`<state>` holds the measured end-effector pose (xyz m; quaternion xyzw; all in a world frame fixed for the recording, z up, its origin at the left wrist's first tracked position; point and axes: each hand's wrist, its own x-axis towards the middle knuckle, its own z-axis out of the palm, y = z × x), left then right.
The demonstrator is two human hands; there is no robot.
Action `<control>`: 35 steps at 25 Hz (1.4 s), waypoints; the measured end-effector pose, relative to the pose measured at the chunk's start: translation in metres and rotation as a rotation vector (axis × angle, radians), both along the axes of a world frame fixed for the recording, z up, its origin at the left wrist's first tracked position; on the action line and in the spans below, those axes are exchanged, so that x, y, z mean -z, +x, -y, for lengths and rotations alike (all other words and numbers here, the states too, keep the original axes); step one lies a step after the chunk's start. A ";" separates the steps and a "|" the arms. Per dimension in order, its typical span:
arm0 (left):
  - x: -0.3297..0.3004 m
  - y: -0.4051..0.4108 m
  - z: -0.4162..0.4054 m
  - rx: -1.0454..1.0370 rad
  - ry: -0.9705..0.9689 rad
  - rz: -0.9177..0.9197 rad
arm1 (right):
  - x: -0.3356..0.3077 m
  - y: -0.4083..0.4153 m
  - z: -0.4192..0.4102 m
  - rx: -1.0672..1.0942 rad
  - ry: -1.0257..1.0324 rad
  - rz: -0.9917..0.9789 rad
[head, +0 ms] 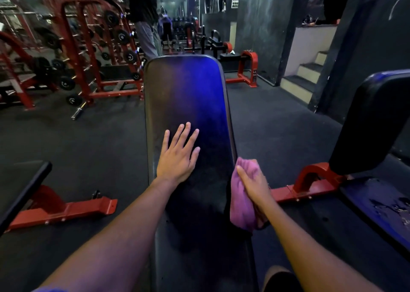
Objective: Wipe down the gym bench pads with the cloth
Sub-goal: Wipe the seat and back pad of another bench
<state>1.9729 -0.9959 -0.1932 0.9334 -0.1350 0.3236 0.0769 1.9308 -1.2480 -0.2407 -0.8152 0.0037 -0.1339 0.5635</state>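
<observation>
partly hidden: fingers of the right hand (255, 186), buried in the pink cloth (241, 205), so only the back of the hand and one finger edge visible. grip closed around that cloth, bunched and pressed against the right edge of the long black bench pad (188, 105), lower folds hanging past the pad's side. left hand (177, 156) flat on the pad near its left edge, fingers spread, grip open and holding nothing. both forearms cut off by the bottom of the view; a scrap of blue sleeve (51, 289) barely showing at lower left. near end of the pad lost in shadow, seam between sections hard to make out. dark shape by the right forearm at the bottom edge, too dim to identify.

pad surface glossy black, streaked with a blue-violet sheen up the middle, dull and speckled nearer the hands. dark rubber floor (88, 141) all around. red bench frames (66, 209) on both sides, another black pad (377, 118) cropped at the right with worn, flaking upholstery below it. red weight racks (93, 47) with black plates at upper left, blurred. standing person (144, 14) beyond the bench, cut off at the top. steps (308, 74) and dark walls at the right, background murky.
</observation>
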 end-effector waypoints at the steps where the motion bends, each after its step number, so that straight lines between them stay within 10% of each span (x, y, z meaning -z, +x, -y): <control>1: 0.005 -0.011 -0.002 -0.008 -0.047 -0.004 | 0.005 -0.011 0.001 0.006 -0.059 0.067; 7: 0.115 -0.130 -0.003 -0.141 -0.062 -0.077 | 0.031 -0.036 -0.052 0.193 -0.619 0.408; 18: 0.119 -0.146 -0.012 0.042 -0.005 -0.107 | 0.033 -0.036 -0.043 0.166 -0.605 0.448; 22: 0.133 -0.165 -0.041 0.346 0.428 -0.094 | -0.033 -0.020 -0.030 -0.085 -0.623 0.516; 28: 0.139 -0.146 -0.043 0.362 0.451 -0.081 | -0.146 0.079 -0.124 -0.155 -0.774 0.788; 35: 0.135 -0.146 -0.049 0.418 0.405 -0.122 | -0.076 0.072 -0.213 -0.278 -1.040 0.879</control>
